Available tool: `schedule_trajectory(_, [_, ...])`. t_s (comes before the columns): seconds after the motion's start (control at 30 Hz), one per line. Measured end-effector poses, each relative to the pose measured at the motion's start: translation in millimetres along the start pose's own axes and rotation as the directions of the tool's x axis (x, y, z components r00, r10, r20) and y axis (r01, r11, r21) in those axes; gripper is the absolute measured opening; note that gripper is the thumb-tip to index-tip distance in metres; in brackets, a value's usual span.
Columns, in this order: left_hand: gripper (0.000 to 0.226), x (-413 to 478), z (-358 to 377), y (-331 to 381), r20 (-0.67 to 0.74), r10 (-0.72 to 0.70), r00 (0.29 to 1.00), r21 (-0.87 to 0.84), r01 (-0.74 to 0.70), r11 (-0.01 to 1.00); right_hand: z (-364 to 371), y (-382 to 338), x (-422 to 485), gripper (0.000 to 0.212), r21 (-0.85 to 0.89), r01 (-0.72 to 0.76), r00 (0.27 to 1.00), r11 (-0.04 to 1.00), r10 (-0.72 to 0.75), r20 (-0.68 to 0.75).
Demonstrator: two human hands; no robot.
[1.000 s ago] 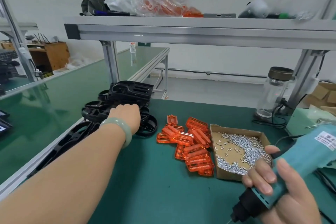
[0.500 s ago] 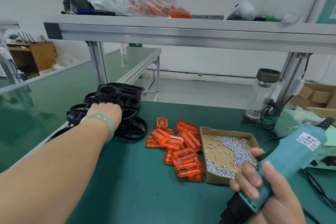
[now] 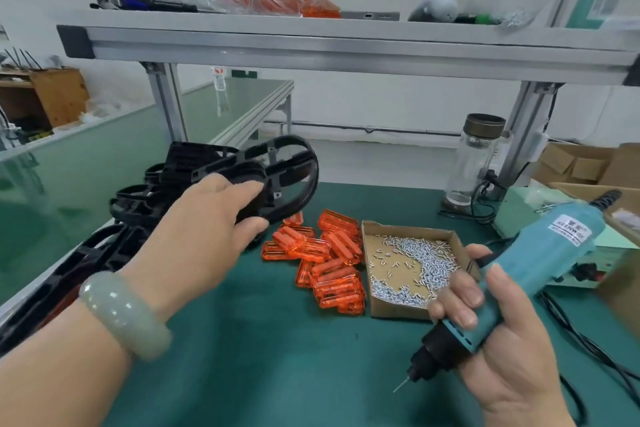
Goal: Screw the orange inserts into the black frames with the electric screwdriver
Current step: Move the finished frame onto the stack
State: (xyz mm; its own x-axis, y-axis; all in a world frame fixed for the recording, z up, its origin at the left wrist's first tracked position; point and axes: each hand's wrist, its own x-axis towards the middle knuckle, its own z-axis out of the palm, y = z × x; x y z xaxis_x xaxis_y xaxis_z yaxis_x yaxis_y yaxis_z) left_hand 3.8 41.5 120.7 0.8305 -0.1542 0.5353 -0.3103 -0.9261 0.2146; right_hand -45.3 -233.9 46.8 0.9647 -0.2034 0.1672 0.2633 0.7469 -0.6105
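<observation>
While left hand holds frame, right hand: screwdriver.

- left hand gripping a black frame, lifted off the pile of frames
- right hand wrapped round the blue screwdriver, bit pointing down
- orange inserts heaped right beside the box of screws

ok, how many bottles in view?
2. A lidded glass bottle stands at the back right of the bench by the aluminium post; a clear bottle on the far green table. Clutter on the shelf may hide more.
</observation>
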Motion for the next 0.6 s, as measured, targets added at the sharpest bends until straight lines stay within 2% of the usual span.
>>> schedule_trajectory(0.13, [0.041,-40,4,19,0.171,0.108,0.979,-0.116,-0.088,0.989,0,-5,-1,0.016,-0.028,0.013,1.0,1.0,-0.013,-0.004])
schedule_trajectory(0.23, [0.047,-63,15,30,0.35,0.191,0.917,-0.169,-0.139,0.976,-2,-8,0,0.016,-0.033,0.014,1.0,0.999,-0.014,-0.02])
schedule_trajectory(0.33, [0.051,-81,30,43,0.461,0.214,0.861,-0.172,-0.15,0.974,-3,-11,0,0.017,-0.02,0.008,1.0,1.0,-0.009,-0.006])
schedule_trajectory(0.47, [0.036,-100,44,62,0.522,0.244,0.817,-0.248,-0.129,0.96,-7,-14,2,0.021,-0.035,0.012,1.0,0.999,-0.012,0.002])
schedule_trajectory(0.6, [0.039,-103,54,70,0.564,0.267,0.781,-0.282,-0.122,0.952,-6,-16,2,0.022,-0.023,0.007,1.0,1.0,-0.007,0.002])
